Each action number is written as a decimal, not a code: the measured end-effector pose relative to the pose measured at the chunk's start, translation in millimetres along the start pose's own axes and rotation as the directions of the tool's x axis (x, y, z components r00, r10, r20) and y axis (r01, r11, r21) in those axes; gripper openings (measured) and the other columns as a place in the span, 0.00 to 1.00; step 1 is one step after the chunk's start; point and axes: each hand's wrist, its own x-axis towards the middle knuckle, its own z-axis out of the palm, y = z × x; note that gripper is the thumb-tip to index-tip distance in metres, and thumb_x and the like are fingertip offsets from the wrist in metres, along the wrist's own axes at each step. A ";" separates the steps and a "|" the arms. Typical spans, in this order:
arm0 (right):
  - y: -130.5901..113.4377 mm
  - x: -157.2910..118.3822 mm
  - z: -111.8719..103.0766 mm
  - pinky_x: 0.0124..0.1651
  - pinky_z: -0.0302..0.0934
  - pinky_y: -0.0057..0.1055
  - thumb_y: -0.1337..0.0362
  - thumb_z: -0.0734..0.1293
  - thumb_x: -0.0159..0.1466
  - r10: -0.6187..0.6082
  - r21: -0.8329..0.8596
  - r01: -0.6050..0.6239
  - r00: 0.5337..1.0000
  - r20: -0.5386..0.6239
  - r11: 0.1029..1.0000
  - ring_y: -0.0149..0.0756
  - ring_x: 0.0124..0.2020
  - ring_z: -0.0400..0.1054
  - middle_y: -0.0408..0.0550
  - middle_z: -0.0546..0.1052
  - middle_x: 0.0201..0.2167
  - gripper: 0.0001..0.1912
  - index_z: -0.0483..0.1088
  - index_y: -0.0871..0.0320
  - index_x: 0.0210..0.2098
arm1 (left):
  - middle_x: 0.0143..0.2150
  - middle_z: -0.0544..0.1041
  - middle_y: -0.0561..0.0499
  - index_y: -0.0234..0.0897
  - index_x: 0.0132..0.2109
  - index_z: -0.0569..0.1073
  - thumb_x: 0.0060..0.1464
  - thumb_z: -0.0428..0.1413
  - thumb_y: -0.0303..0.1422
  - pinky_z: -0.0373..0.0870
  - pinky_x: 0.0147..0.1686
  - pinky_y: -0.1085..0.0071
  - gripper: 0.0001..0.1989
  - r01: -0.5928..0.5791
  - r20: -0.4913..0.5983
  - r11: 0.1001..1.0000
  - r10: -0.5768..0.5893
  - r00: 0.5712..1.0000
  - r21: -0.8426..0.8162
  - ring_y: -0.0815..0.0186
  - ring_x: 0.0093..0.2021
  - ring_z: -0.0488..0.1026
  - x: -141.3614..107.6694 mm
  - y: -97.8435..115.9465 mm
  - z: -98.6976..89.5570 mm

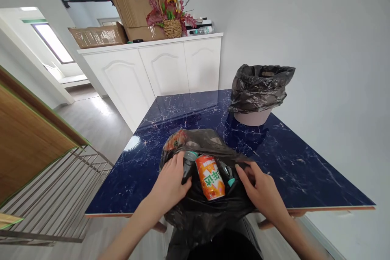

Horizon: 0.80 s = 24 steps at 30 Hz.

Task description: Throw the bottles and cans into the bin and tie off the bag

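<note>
black plastic bag [202,225] lies open at the near edge of the blue marbled tabletop [292,162], lower part draping over the edge. orange can [211,176] sits in the middle of the bag opening, tilted, green and white lettering facing up.

hands: apart, one each side of the opening. left hand [172,172] comes in from lower left, back of hand up, fingers pointing away over the bag's left side, thumb pointing inward below them. it's right by a clear bottle [188,166] with a teal cap. can't tell if it's clamped on bottle or film. right hand [264,189] comes in from lower right, angled up and inward, thumb and fingers at the bag's right side. fingertips partly lost in the dark film, so can't confirm a closed pinch. both forearms slant inward, wrists near the table edge.

second bottle [225,170], teal cap toward the person, is between can and right hand. light-coloured bin [252,118] with black liner [258,93] stands upright at the far right of the table. white cabinet [167,69] behind holds cardboard boxes [102,35] and a flower basket [172,28].
</note>
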 end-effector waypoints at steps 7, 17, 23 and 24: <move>4.1 23.7 0.2 0.30 0.57 0.30 0.40 0.61 0.73 0.063 0.270 -0.098 0.989 0.137 0.958 0.36 0.25 0.66 0.40 0.72 0.23 0.25 0.72 0.55 0.51 | 0.60 0.78 0.34 0.36 0.67 0.63 0.62 0.60 0.34 0.75 0.56 0.49 0.29 0.017 -0.060 0.977 -0.004 0.998 0.214 0.44 0.59 0.78 -17.6 -19.7 -9.6; 11.5 13.7 2.3 0.29 0.55 0.29 0.39 0.63 0.72 0.104 0.381 -0.156 0.983 0.153 0.911 0.34 0.25 0.60 0.37 0.66 0.22 0.27 0.69 0.55 0.52 | 0.52 0.85 0.40 0.40 0.62 0.74 0.71 0.53 0.44 0.77 0.53 0.51 0.19 0.010 -0.123 0.966 0.022 0.992 0.260 0.46 0.52 0.83 -40.4 -29.4 -50.0; 11.8 12.4 3.0 0.30 0.57 0.29 0.40 0.63 0.72 0.108 0.374 -0.161 0.982 0.157 0.914 0.35 0.27 0.63 0.39 0.70 0.24 0.26 0.69 0.55 0.53 | 0.52 0.85 0.48 0.49 0.59 0.78 0.68 0.54 0.53 0.81 0.48 0.57 0.22 0.097 -0.268 0.995 -0.097 0.959 -0.014 0.50 0.48 0.84 -35.6 -22.2 -96.2; 12.2 12.3 3.4 0.30 0.57 0.29 0.40 0.63 0.72 0.110 0.377 -0.163 0.981 0.158 0.912 0.35 0.26 0.63 0.39 0.70 0.24 0.26 0.69 0.55 0.53 | 0.51 0.86 0.50 0.50 0.57 0.79 0.67 0.55 0.53 0.81 0.47 0.58 0.20 0.101 -0.293 0.991 -0.121 0.948 -0.082 0.51 0.47 0.84 -34.3 -19.6 -102.3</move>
